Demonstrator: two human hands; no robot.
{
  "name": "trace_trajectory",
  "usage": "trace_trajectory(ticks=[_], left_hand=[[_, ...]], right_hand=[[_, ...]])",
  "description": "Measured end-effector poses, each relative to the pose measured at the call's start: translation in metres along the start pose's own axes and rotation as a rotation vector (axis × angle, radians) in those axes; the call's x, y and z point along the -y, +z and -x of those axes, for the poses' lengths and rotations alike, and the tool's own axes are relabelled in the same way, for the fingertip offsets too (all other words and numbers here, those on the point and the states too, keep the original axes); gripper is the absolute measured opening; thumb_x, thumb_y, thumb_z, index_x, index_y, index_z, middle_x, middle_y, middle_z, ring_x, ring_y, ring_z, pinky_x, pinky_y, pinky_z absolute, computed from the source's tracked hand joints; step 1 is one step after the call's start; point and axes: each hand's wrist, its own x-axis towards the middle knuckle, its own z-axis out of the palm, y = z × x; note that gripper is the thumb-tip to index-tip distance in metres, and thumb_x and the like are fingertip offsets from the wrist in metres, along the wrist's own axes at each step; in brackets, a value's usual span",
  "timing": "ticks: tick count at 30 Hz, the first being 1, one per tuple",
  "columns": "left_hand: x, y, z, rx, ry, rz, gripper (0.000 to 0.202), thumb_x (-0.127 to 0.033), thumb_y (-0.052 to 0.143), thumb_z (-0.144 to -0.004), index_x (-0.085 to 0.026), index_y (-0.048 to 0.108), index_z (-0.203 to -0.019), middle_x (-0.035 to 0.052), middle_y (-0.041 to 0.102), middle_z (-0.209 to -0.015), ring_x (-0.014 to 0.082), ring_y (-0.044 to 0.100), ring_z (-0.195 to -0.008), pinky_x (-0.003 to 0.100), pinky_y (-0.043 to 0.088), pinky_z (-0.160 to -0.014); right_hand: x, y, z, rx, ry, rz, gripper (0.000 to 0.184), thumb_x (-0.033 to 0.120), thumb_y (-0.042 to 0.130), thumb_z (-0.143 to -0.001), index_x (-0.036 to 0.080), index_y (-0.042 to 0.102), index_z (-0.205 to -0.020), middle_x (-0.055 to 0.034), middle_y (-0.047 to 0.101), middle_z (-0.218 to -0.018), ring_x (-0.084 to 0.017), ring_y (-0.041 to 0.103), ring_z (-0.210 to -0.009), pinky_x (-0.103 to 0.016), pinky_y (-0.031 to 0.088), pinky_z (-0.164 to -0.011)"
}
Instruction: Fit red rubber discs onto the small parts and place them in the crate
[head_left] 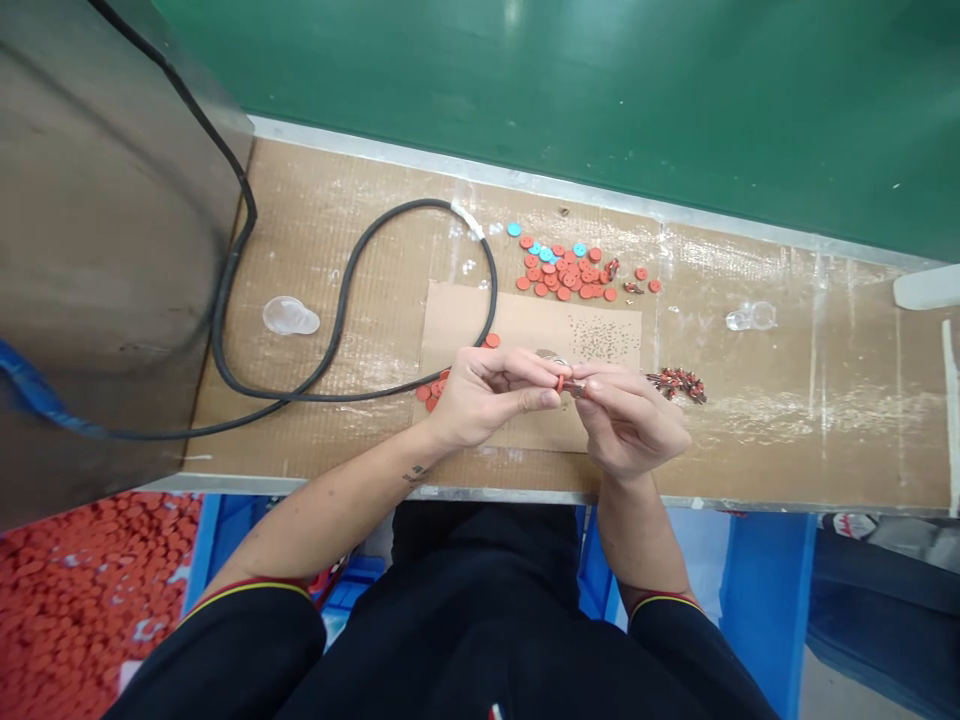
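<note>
Pinched between my left hand's (487,392) thumb and fingers is a small red round disc (560,383), seen edge-on. My right hand (634,415) is closed with its fingertips on a small brownish piece (576,389) that meets the disc; its exact kind is hard to make out. Both hands are close together above a cardboard sheet (525,435). Red discs (435,390) lie partly hidden beside my left hand. Just beyond my right hand is a bunch of small dark pieces with red parts (679,384).
Red and blue holed discs (570,272) lie at the back of the cardboard-covered bench (750,420). Tiny specks (604,338) dot the sheet. A black cable (341,300) loops at left. Clear plastic pieces (289,316) lie about. Many red discs (82,600) fill the lower left.
</note>
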Motion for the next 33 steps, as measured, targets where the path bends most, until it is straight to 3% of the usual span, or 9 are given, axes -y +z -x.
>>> trace_trajectory(ticks=[9,14,23,33], left_hand=[[0.0015,0.003,0.0009,0.032,0.096,-0.033,0.015,-0.02,0.091,-0.081,-0.029,0.087,-0.093,0.0066,0.083,-0.104,0.0147,0.081,-0.096,0.02,0.068,-0.086],[0.0039,0.0004,0.0011,0.085,0.134,-0.063,0.013,-0.023,0.085,-0.089,-0.027,0.087,-0.101,0.0061,0.082,-0.104,0.0115,0.079,-0.097,0.015,0.065,-0.087],[0.0025,-0.0028,0.0025,0.115,0.121,-0.087,0.014,-0.026,0.081,-0.093,-0.032,0.086,-0.105,0.0073,0.08,-0.107,0.0134,0.077,-0.098,0.02,0.065,-0.085],[0.0058,-0.003,0.003,0.114,0.111,-0.075,0.014,-0.031,0.082,-0.091,-0.031,0.086,-0.104,0.009,0.08,-0.105,0.0148,0.075,-0.087,0.027,0.067,-0.081]], right_hand=[[0.0006,0.001,-0.0009,-0.053,-0.048,0.013,0.032,0.007,0.073,-0.095,0.025,0.076,-0.12,-0.0016,0.081,-0.088,-0.023,0.084,-0.084,-0.035,0.073,-0.068],[0.0009,0.0016,-0.0019,-0.07,-0.04,0.022,0.036,0.008,0.072,-0.096,0.029,0.075,-0.125,-0.0006,0.082,-0.09,-0.023,0.084,-0.083,-0.036,0.073,-0.066],[0.0004,0.0021,0.0001,-0.079,-0.027,0.003,0.036,0.009,0.072,-0.096,0.03,0.075,-0.126,0.0007,0.083,-0.09,-0.022,0.084,-0.084,-0.036,0.073,-0.068],[-0.0001,0.0003,0.0032,-0.081,0.012,-0.069,0.045,0.007,0.073,-0.095,0.031,0.074,-0.132,-0.0005,0.084,-0.095,-0.022,0.084,-0.089,-0.036,0.074,-0.072]])
